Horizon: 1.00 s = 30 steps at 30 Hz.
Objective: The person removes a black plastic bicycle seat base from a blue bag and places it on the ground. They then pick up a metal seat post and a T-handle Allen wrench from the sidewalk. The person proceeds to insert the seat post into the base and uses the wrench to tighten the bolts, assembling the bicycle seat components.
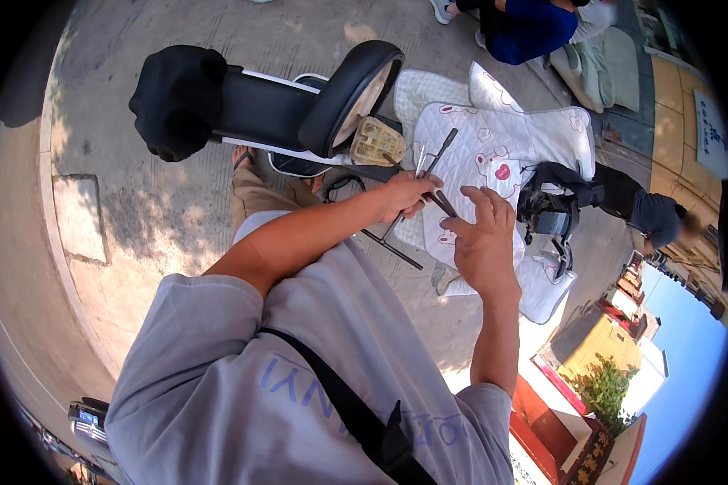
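My left hand [406, 194] is closed around a bunch of thin metal tools. One of them, a T-handle wrench [391, 248], points its dark crossbar down toward my body. Out of the top of the fist sticks a slim rod with a dark grip [441, 151]. Dark flat tool ends [443, 203] poke out toward my right hand [489, 238], whose fingers are spread with nothing visibly in them. Just beyond the left hand, a yellowish plastic tray [377, 142] rests by the raised seat [352, 97] of a scooter.
A white quilted scooter blanket [449, 153] with pink rabbit and heart patterns hangs beyond my hands. The handlebar area [552, 212] shows at its right. A black-covered rear box [178, 101] stands at left. A person in blue [526, 28] sits far off; another person [655, 214] is at right.
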Available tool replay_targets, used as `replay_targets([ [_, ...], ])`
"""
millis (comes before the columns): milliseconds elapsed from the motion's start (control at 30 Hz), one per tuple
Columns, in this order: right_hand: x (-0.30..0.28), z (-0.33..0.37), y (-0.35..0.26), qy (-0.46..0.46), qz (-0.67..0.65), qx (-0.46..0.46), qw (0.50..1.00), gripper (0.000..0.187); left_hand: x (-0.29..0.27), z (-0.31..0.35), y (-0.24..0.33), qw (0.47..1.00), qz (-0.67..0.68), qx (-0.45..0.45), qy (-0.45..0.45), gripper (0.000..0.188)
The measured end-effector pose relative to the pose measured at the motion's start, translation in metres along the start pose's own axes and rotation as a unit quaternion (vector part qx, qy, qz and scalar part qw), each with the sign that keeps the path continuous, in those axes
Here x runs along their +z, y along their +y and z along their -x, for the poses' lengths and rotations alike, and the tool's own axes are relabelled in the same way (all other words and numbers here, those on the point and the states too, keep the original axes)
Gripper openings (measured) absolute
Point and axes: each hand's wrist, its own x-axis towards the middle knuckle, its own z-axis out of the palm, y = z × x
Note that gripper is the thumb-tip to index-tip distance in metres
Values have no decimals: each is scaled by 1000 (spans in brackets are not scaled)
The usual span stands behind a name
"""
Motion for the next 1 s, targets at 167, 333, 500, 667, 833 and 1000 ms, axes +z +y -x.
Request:
replay_targets([
  [167, 20, 26, 4, 36, -196, 40, 979, 27, 8, 9, 2, 998, 45, 10, -32, 23],
  [333, 48, 48, -16, 112, -432, 320, 836, 15, 9, 11, -5, 996, -36, 12, -78, 25],
  [500, 95, 94, -9, 56, -522, 412, 745, 31, 20, 20, -18, 975, -175, -11, -134, 33],
  [667, 159, 141, -11, 250, -688, 530, 428, 33, -13, 28, -20, 934, -332, 38, -125, 37],
  [833, 289, 128, 3, 294, -780, 507, 220, 37, -37, 54, 5, 957, -273, -91, -36, 43],
  [1000, 450, 26, 30, 254, -851, 456, 56, 28, -45, 71, 18, 941, -316, -120, -1, 44],
])
